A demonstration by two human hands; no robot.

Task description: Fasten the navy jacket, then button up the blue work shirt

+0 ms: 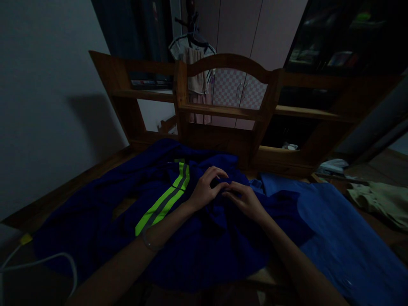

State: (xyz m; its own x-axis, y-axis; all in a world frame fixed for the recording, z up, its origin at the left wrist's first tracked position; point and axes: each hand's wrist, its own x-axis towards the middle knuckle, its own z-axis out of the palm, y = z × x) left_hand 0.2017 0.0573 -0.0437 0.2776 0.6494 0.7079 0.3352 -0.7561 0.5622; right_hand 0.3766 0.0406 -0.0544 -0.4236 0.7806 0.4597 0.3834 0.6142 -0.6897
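A dark blue garment (197, 255) with a yellow-green and grey reflective stripe (164, 204) lies spread and rumpled over the wooden desk. Near its middle, my left hand (207, 187) pinches the cloth between thumb and curved fingers. My right hand (244, 197) meets it there, its fingertips closed on the same bit of fabric. The two hands almost touch. What exactly lies between the fingertips is too dark and small to make out. A thin bracelet circles my left wrist.
Lighter blue cloth (338, 229) lies at the right, with a pale folded cloth (381, 202) beyond it. A wooden shelf frame (223, 112) rises along the back. At the lower left, a white cable (47, 257) runs by the garment. Clothes (196, 72) hang on a stand behind.
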